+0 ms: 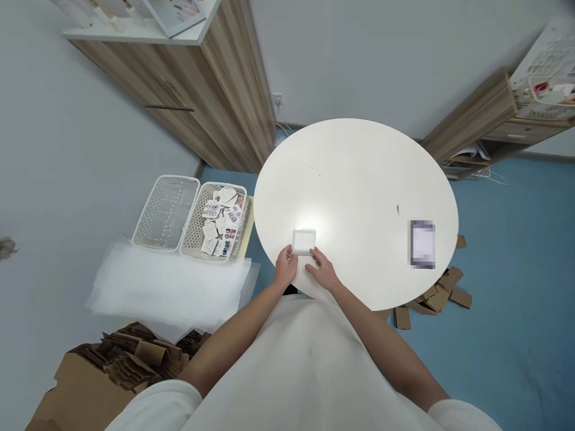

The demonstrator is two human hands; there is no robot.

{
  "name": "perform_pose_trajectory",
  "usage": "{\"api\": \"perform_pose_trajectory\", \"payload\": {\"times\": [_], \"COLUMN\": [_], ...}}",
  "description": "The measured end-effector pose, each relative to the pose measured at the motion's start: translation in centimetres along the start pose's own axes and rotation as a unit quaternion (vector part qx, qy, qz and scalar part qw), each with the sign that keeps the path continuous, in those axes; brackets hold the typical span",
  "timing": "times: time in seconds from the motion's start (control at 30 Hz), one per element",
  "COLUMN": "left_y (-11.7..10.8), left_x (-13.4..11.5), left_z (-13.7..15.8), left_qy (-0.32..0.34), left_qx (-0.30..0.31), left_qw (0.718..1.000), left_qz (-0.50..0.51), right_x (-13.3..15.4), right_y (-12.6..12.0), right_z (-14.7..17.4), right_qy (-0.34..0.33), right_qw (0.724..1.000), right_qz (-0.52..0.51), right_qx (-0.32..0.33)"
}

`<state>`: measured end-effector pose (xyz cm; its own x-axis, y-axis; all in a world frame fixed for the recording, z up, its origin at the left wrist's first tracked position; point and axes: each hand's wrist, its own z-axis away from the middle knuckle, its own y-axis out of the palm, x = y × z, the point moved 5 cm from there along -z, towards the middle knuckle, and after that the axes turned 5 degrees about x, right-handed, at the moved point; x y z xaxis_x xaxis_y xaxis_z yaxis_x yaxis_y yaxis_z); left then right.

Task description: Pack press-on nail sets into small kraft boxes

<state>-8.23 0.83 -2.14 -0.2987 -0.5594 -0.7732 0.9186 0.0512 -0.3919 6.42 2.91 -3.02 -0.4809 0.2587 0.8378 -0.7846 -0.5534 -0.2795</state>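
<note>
White packet (304,242) lies on the round worktop (354,167), right at the fingers of the left hand (286,267) and right hand (324,274). The right thumb and fingers are spread apart; I can't tell if the left ones pinch it. Left of the fingers, a basket (191,228) holds little cards (209,230). Far right of them sits a blurry thing (423,244).

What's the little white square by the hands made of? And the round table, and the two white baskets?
Little white square: maybe foam or plastic wrap; it's pale and soft-looking, but too small to be sure.
Round table: perhaps laminate, hard and smooth, because its white top shines in one spot.
White baskets: probably plastic, with neat little holes showing in the walls.
</note>
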Motion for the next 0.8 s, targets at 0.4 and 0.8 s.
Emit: {"api": "perform_pose_trajectory", "payload": {"times": [0.4, 0.8], "left_y": [-9.5, -9.9], "left_x": [2.0, 1.5], "left_z": [-7.1, -9.3], "left_qy": [0.039, 0.048], "left_qx": [-0.021, -0.006], "left_qw": [0.998, 0.989], "left_qz": [0.052, 0.141], "right_x": [7.5, 9.2], "right_y": [6.9, 6.8], "right_z": [-8.5, -10.1], "right_qy": [0.016, 0.037], "right_qw": [1.000, 0.998], "right_qz": [-0.002, -0.004], "right_qx": [-0.002, -0.044]}}
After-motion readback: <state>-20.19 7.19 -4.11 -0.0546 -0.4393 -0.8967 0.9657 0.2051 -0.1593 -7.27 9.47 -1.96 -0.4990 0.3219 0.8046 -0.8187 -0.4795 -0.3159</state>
